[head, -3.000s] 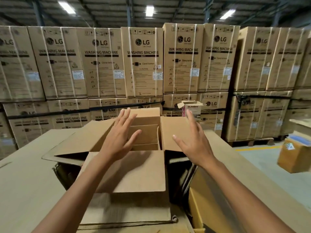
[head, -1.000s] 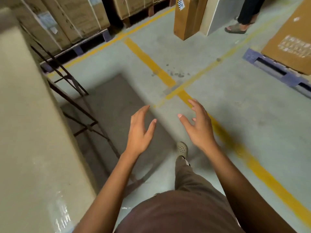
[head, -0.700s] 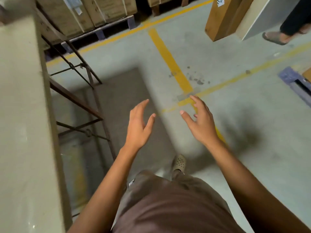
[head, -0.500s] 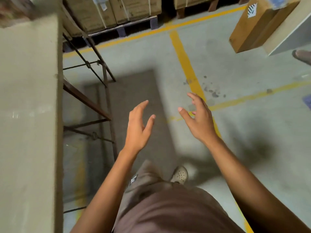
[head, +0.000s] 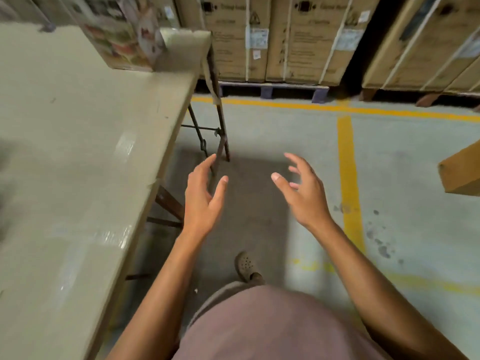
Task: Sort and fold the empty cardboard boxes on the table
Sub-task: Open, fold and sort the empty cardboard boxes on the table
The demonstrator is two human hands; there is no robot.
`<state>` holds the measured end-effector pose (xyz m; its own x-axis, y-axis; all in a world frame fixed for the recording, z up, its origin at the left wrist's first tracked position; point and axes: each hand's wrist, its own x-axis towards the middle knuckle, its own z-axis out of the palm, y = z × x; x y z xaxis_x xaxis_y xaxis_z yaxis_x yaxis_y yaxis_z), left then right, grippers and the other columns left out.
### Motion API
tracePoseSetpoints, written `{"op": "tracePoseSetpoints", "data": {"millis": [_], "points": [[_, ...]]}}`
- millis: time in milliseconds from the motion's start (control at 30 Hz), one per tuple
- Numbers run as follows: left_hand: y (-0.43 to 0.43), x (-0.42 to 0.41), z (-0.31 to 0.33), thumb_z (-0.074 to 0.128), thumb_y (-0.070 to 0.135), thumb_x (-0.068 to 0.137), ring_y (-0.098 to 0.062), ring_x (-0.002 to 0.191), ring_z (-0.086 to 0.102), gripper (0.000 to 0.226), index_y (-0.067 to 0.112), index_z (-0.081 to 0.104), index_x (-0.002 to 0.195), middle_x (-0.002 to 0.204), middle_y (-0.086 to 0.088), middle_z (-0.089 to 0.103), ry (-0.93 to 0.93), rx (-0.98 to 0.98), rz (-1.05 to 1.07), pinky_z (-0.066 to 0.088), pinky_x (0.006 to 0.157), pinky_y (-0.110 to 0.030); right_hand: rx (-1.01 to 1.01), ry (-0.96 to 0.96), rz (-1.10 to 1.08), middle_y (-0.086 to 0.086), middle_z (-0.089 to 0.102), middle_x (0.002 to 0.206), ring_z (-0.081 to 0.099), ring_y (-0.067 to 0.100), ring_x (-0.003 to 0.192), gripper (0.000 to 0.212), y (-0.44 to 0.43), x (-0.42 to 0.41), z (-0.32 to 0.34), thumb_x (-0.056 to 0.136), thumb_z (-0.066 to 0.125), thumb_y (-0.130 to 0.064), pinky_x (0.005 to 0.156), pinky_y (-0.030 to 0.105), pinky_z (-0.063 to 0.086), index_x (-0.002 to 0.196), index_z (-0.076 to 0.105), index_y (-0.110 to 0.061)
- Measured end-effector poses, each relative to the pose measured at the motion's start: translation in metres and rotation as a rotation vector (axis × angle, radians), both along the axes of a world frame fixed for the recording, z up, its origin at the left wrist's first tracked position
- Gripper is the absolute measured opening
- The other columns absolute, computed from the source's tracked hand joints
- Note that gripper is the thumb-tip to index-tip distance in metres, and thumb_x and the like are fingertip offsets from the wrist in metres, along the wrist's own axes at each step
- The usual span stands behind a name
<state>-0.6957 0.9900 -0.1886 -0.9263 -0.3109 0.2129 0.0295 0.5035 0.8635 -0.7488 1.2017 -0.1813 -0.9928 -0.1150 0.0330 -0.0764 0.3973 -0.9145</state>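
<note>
My left hand (head: 204,197) and my right hand (head: 302,190) hover side by side over the floor, to the right of the table, fingers spread and holding nothing. The beige table (head: 78,157) fills the left of the head view. A printed colourful box (head: 122,35) stands at the table's far right corner, blurred. None of the brown empty boxes from earlier is in view.
The table's rusty metal legs (head: 220,131) stand just beyond my left hand. Strapped cartons on pallets (head: 283,37) line the back. Yellow floor lines (head: 348,162) cross the grey floor. A brown carton's corner (head: 462,175) juts in at right. My shoe (head: 245,266) is below.
The view swung from the open box on the table down to the floor, then back left toward the table. Both hands stayed empty and raised in front of me.
</note>
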Motion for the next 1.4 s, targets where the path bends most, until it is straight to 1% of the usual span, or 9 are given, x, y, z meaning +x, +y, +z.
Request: {"op": "tracePoseSetpoints", "data": {"millis": [167,367,467,633,733,967,1133,1300,1400], "points": [[-0.041,-0.093,0.034,0.057,0.031,0.097,-0.01,0.128,0.05,0.047,0.018,0.049,0.141,0.135,0.009,0.054,0.084,-0.029,0.092,0.046,0.104,-0.047,-0.045,0.088,0.075,-0.008,0.05,0.143,0.052,0.01,0.121,0.053,-0.053,-0.104,0.035,0.093,0.069,-0.029,0.09,0.031,0.053,0.141,0.05,-0.023],[-0.082,-0.188,0.05,0.058,0.028,0.098,-0.008,0.13,0.047,0.046,0.019,0.048,0.142,0.138,0.013,0.05,0.132,-0.082,0.233,0.046,0.104,-0.046,-0.113,0.08,0.198,-0.008,0.047,0.149,0.051,0.011,0.126,0.052,-0.101,-0.224,0.053,0.096,0.063,-0.034,0.083,0.011,0.044,0.144,0.047,-0.026],[-0.098,-0.234,0.052,0.056,0.033,0.098,-0.008,0.129,0.046,0.047,0.023,0.047,0.143,0.139,0.014,0.048,0.114,-0.123,0.335,0.047,0.104,-0.04,-0.136,0.093,0.273,-0.007,0.048,0.148,0.051,0.011,0.126,0.053,-0.127,-0.285,0.054,0.094,0.063,-0.037,0.08,0.009,0.044,0.144,0.048,-0.025],[-0.123,-0.305,0.076,0.055,0.034,0.097,-0.009,0.129,0.047,0.047,0.024,0.048,0.142,0.14,0.013,0.05,0.109,-0.173,0.516,0.047,0.105,-0.047,-0.192,0.073,0.452,-0.011,0.052,0.138,0.053,0.01,0.122,0.059,-0.178,-0.376,0.073,0.087,0.06,-0.048,0.088,0.028,0.054,0.141,0.05,-0.028],[-0.138,-0.335,0.103,0.054,0.036,0.096,-0.013,0.129,0.048,0.048,0.022,0.048,0.142,0.142,0.003,0.052,0.13,-0.234,0.599,0.048,0.103,-0.047,-0.246,0.098,0.559,-0.011,0.053,0.134,0.051,0.003,0.121,0.053,-0.206,-0.421,0.094,0.088,0.06,-0.049,0.093,0.036,0.055,0.138,0.049,-0.037],[-0.178,-0.367,0.179,0.058,0.025,0.094,-0.015,0.126,0.051,0.046,0.017,0.05,0.139,0.137,-0.001,0.054,0.265,-0.414,0.77,0.049,0.102,-0.04,-0.361,0.199,0.775,-0.019,0.051,0.131,0.049,-0.011,0.118,0.055,-0.28,-0.485,0.152,0.086,0.06,-0.052,0.096,0.031,0.053,0.138,0.048,-0.039],[-0.226,-0.384,0.238,0.059,0.021,0.092,-0.019,0.124,0.053,0.035,0.014,0.062,0.127,0.131,-0.007,0.061,0.332,-0.592,0.835,0.045,0.101,-0.036,-0.392,0.355,0.801,-0.011,0.049,0.145,0.048,0.005,0.131,0.054,-0.337,-0.51,0.201,0.089,0.057,-0.05,0.104,0.042,0.049,0.14,0.05,-0.034],[-0.309,-0.402,0.256,0.062,0.022,0.094,-0.025,0.131,0.045,0.035,0.012,0.06,0.128,0.136,-0.01,0.055,0.08,-0.459,1.02,0.032,0.106,-0.03,-0.249,0.489,0.702,0.0,0.056,0.141,0.051,0.019,0.129,0.045,-0.398,-0.523,0.25,0.093,0.06,-0.037,0.106,0.035,0.044,0.134,0.059,-0.021],[-0.34,-0.405,0.234,0.06,0.027,0.086,-0.021,0.124,0.052,0.054,0.017,0.048,0.138,0.137,-0.005,0.054,0.02,0.011,1.007,0.043,0.106,-0.04,0.031,0.397,0.806,-0.001,0.059,0.135,0.055,0.024,0.12,0.046,-0.438,-0.527,0.249,0.091,0.06,-0.032,0.098,0.039,0.047,0.136,0.057,-0.022]]}}
